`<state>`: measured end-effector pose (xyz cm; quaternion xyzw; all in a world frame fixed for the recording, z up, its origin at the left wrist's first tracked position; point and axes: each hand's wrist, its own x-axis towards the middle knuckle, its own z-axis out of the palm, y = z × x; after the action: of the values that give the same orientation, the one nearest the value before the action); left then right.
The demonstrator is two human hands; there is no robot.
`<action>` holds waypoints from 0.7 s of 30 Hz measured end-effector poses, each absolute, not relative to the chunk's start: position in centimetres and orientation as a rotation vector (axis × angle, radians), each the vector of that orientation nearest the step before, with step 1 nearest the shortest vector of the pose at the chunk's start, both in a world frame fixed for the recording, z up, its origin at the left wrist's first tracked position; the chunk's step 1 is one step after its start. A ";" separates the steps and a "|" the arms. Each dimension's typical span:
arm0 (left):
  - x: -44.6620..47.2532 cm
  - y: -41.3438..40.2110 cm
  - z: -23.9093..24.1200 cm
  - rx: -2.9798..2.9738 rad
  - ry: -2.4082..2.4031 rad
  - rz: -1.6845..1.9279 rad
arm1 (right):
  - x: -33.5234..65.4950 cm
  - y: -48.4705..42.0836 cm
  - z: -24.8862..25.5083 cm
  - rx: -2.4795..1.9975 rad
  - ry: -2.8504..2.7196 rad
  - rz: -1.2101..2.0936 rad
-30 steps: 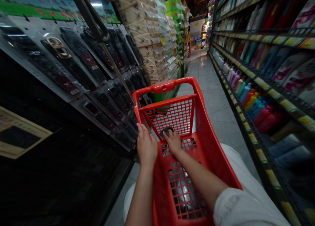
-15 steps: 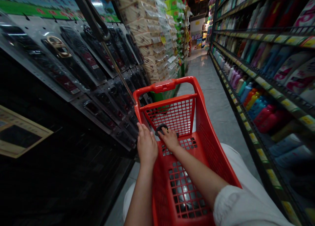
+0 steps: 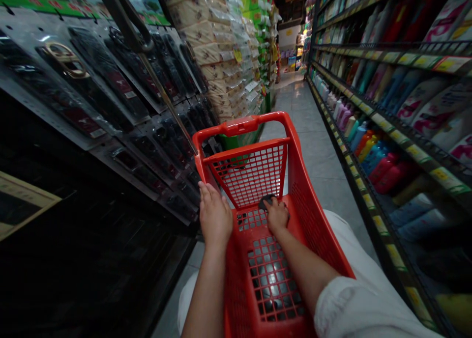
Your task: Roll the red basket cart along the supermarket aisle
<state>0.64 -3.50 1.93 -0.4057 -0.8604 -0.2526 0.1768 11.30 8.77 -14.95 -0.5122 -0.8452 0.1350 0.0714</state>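
Note:
A red plastic rolling shopping basket (image 3: 283, 219) with grid walls and floor stands in front of me, tilted in view. My left hand (image 3: 216, 212) is closed over its left rim, fingers on the outer side and thumb hidden. Down inside, my right hand (image 3: 277, 214) pinches a small dark grey cloth (image 3: 266, 201) against the far end of the basket floor, near the grid wall. Part of the cloth is hidden by my fingers. A long metal pull handle (image 3: 165, 99) with a black grip rises from the far left corner.
Packaged belts (image 3: 110, 77) hang on the left. Wrapped beige packs (image 3: 216, 53) are stacked beyond them, with green boxes (image 3: 254, 14) behind. Shelves of bottles (image 3: 387, 166) line the right side. A grey tiled aisle (image 3: 302, 112) runs ahead, and my white-clothed leg (image 3: 346, 235) is beside the basket.
My right hand has moved rightward along the basket's far end, taking the dark cloth with it. My left hand stays on the rim. The view has shifted slightly.

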 end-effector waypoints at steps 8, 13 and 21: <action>1.0 -3.5 2.0 -1.126 -2.464 -0.782 | 9.7 8.2 -14.8 -1.861 -2.245 0.480; 1.1 -3.7 2.2 -1.121 -2.473 -0.769 | 7.1 5.4 -14.4 -1.570 -2.608 0.511; 0.9 -3.9 2.2 -1.109 -2.486 -0.831 | 7.5 4.1 -14.1 -0.885 -2.916 0.625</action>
<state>0.89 -3.92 2.19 -0.3853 -0.8640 -0.2887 0.1473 7.55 4.14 -14.13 -0.2844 -0.9373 0.2008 0.0153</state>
